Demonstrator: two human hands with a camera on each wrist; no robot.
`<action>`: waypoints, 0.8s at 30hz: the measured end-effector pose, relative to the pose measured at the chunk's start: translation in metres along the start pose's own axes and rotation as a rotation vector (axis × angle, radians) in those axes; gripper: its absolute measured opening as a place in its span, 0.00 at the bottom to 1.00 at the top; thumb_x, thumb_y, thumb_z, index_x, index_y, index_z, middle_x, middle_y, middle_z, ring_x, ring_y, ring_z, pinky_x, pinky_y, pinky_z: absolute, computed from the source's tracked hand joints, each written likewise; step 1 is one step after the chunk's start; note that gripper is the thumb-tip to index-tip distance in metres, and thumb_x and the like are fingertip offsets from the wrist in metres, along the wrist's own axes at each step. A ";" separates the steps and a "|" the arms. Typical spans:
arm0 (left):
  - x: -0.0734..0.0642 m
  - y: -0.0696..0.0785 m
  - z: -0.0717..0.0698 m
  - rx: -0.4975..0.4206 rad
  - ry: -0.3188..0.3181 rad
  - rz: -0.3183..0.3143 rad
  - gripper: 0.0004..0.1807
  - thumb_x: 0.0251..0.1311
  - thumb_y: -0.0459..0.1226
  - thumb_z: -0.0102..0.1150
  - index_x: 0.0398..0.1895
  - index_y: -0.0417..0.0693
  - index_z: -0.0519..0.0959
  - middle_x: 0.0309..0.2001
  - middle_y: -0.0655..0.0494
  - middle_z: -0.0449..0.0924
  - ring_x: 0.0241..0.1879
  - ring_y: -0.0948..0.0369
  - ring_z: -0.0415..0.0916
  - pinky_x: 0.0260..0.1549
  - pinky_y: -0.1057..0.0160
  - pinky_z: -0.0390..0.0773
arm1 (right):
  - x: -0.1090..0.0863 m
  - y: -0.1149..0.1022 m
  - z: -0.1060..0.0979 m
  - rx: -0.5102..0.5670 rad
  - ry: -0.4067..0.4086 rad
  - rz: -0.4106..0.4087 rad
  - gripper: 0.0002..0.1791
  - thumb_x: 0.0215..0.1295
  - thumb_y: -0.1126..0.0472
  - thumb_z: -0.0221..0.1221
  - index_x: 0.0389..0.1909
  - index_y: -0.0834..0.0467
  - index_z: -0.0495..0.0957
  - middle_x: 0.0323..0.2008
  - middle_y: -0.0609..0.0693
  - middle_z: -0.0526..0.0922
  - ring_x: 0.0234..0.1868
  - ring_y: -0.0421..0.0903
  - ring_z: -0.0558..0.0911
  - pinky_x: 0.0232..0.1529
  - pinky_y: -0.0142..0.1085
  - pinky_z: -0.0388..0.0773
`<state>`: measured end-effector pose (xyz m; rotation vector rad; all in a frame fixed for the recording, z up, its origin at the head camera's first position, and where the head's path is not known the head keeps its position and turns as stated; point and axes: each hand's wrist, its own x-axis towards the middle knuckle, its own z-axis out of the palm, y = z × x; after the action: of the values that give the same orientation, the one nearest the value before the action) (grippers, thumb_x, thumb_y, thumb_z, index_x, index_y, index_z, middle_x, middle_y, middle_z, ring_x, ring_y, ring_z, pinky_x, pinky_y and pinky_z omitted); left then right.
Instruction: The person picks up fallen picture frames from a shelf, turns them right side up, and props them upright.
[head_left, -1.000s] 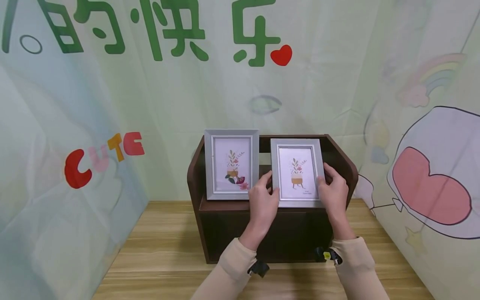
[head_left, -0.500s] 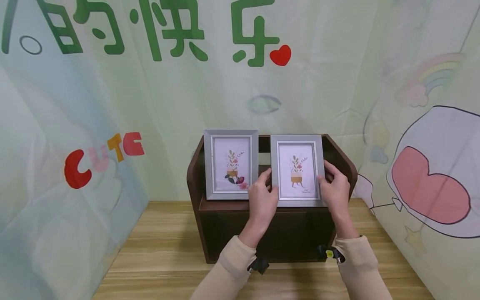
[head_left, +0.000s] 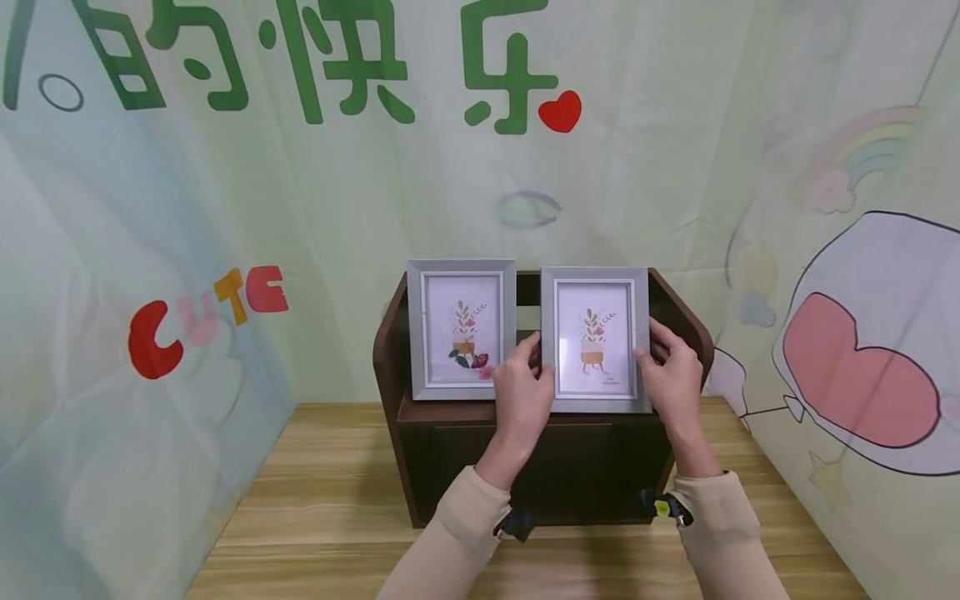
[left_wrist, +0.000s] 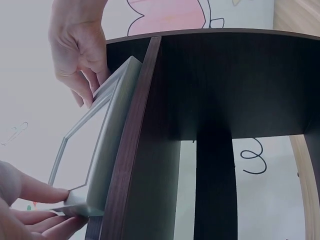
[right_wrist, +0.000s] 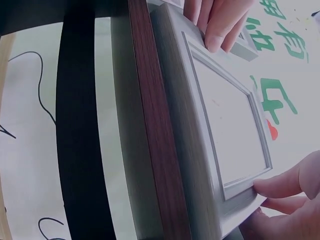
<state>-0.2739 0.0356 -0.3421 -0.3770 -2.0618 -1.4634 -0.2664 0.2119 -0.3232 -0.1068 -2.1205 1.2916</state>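
Near side, table: wood-grain, under two pale sleeves that come in left and right of the middle.
Left hand: pinches the right picture frame by its left edge, thumb in front, fingers behind.
Right hand: clamped likewise on the right edge; gripping only the borders probably keeps the picture uncovered and the frame level.
Right picture frame: roughly upright at the right of the shelf unit; I cannot tell whether its base rests there or hangs just above.
Left picture frame: upright at the left of the shelf unit, a narrow gap between the two, likely so both faces show.
Far side, backdrop: pale green, with green characters and a red heart.
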 end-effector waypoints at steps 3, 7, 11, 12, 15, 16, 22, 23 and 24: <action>0.001 0.001 0.000 0.010 0.003 -0.005 0.23 0.54 0.26 0.64 0.55 0.37 0.76 0.51 0.43 0.81 0.46 0.53 0.82 0.41 0.60 0.81 | -0.001 0.001 0.001 -0.003 0.025 -0.013 0.25 0.61 0.72 0.57 0.61 0.63 0.72 0.58 0.64 0.75 0.56 0.60 0.78 0.54 0.49 0.76; 0.002 0.002 -0.001 0.017 0.006 -0.005 0.23 0.53 0.25 0.64 0.55 0.36 0.76 0.50 0.42 0.80 0.46 0.53 0.82 0.41 0.61 0.82 | -0.002 0.001 0.002 0.009 0.055 -0.022 0.25 0.61 0.72 0.57 0.61 0.63 0.72 0.59 0.63 0.75 0.56 0.60 0.78 0.54 0.50 0.76; 0.002 0.002 -0.002 0.015 0.006 -0.006 0.23 0.52 0.25 0.64 0.54 0.35 0.76 0.49 0.41 0.80 0.45 0.53 0.82 0.41 0.62 0.82 | -0.003 0.001 0.002 0.034 0.070 -0.028 0.24 0.61 0.72 0.57 0.60 0.63 0.73 0.59 0.63 0.75 0.56 0.60 0.78 0.54 0.49 0.76; 0.002 0.002 -0.002 0.015 0.007 -0.006 0.23 0.52 0.25 0.64 0.54 0.35 0.76 0.49 0.42 0.80 0.45 0.53 0.82 0.41 0.63 0.82 | -0.003 0.001 0.002 0.041 0.073 -0.029 0.24 0.61 0.72 0.58 0.60 0.63 0.73 0.59 0.63 0.75 0.56 0.59 0.78 0.54 0.49 0.76; 0.003 0.002 -0.002 0.020 0.014 -0.002 0.23 0.52 0.25 0.64 0.54 0.36 0.77 0.48 0.42 0.80 0.44 0.53 0.82 0.41 0.63 0.82 | -0.003 0.002 0.003 0.057 0.085 -0.036 0.25 0.60 0.73 0.58 0.60 0.63 0.73 0.58 0.63 0.75 0.56 0.59 0.78 0.54 0.48 0.76; 0.003 0.002 -0.002 0.022 0.016 0.002 0.23 0.52 0.25 0.64 0.54 0.36 0.77 0.48 0.42 0.81 0.44 0.53 0.82 0.41 0.63 0.82 | -0.003 0.002 0.003 0.061 0.091 -0.040 0.25 0.60 0.73 0.58 0.60 0.63 0.73 0.58 0.63 0.75 0.56 0.59 0.78 0.54 0.48 0.76; 0.004 0.003 -0.002 0.033 0.023 0.023 0.24 0.51 0.25 0.65 0.55 0.36 0.76 0.46 0.42 0.80 0.43 0.53 0.82 0.41 0.63 0.82 | -0.003 0.003 0.004 0.080 0.129 -0.065 0.26 0.59 0.74 0.59 0.60 0.62 0.73 0.55 0.64 0.76 0.56 0.58 0.78 0.52 0.46 0.76; 0.004 0.003 -0.002 0.035 0.023 0.026 0.24 0.51 0.25 0.65 0.55 0.36 0.76 0.46 0.42 0.80 0.43 0.53 0.82 0.41 0.63 0.82 | -0.003 0.003 0.004 0.086 0.134 -0.068 0.26 0.59 0.74 0.59 0.60 0.62 0.73 0.55 0.64 0.76 0.56 0.58 0.78 0.51 0.46 0.76; 0.005 0.003 -0.002 0.037 0.024 0.029 0.24 0.51 0.25 0.65 0.55 0.36 0.76 0.45 0.42 0.80 0.43 0.53 0.82 0.41 0.63 0.82 | -0.003 0.003 0.004 0.092 0.137 -0.070 0.26 0.58 0.75 0.59 0.60 0.62 0.73 0.55 0.64 0.76 0.56 0.58 0.78 0.51 0.45 0.76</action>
<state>-0.2752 0.0347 -0.3363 -0.3715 -2.0530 -1.4042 -0.2670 0.2091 -0.3288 -0.0786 -1.9295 1.3004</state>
